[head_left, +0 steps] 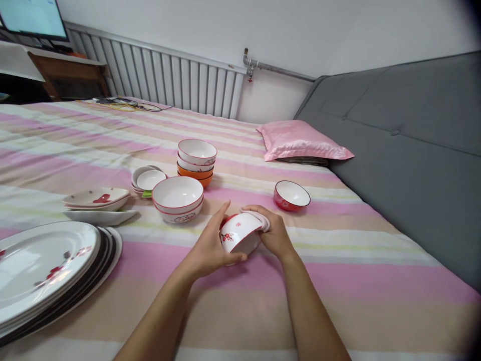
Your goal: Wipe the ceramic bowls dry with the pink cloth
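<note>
A white bowl (pixel 238 229) with a red rim and red blossoms is tilted on its side between my hands. My left hand (pixel 208 246) grips its left side, thumb along the near rim. In my right hand (pixel 275 231) is a pale cloth (pixel 263 220), pressed against the bowl's right side. Something red peeks out behind the bowl, mostly hidden. To the right stands a small red bowl (pixel 291 196) with a white inside. Left of my hands are two nested white bowls (pixel 178 199), and behind them a stack of white and orange bowls (pixel 196 163).
Small dishes (pixel 150 179) and leaf-shaped dishes (pixel 98 199) lie to the left, with stacked oval plates (pixel 45 265) nearer. A pink pillow (pixel 302 140) rests by the grey headboard (pixel 406 130). Cables (pixel 130 104) lie at the striped bed's far edge, before a radiator (pixel 165 75).
</note>
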A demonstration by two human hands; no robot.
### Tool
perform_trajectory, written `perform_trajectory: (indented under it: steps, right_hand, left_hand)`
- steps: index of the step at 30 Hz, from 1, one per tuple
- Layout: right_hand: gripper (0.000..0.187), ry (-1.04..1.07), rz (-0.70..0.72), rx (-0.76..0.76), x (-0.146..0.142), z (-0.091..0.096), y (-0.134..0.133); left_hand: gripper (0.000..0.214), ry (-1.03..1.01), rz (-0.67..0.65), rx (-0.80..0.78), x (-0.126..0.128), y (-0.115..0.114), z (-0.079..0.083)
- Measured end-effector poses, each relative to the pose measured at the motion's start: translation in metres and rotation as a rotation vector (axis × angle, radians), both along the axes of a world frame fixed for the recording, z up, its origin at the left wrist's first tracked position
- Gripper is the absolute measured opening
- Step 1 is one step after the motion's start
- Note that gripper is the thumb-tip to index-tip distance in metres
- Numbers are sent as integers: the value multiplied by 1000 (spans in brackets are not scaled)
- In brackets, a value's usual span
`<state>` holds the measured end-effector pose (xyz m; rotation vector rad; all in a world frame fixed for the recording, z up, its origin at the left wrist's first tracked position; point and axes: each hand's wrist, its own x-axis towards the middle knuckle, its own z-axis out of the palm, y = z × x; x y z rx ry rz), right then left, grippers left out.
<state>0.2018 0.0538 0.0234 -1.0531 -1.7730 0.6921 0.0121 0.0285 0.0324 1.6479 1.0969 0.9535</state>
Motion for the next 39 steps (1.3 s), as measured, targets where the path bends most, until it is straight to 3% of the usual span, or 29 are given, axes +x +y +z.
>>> perform_trajectory:
  steps: [3, 6, 9, 14, 23, 31, 39]
  right_hand:
    - [41, -132, -86, 188, -7, 11, -8]
    - [31, -279, -21, 309, -20, 20, -16]
    - [29, -413, 33, 326, -31, 25, -21]
    - [34, -436, 44, 272, -33, 28, -23]
    - [41, -158, 86, 180, -18, 13, -9]
    - [53, 55, 92, -13, -12, 2, -2]
    - [70, 121, 95, -245, 0, -18, 7]
  left_hand:
    - [122, -19, -19, 14, 1, 1, -3]
    - [121, -29, -16, 8, 2, 1, -2]
    - [118, 1, 17, 20, 3, 0, 0]
    - [116, 69, 33, 88, 5, -1, -1]
    - [111, 97, 48, 4, 5, -2, 5]
    - [110, 102, 44, 3, 4, -2, 3]
    - [110, 125, 58, -15, 3, 0, 2]
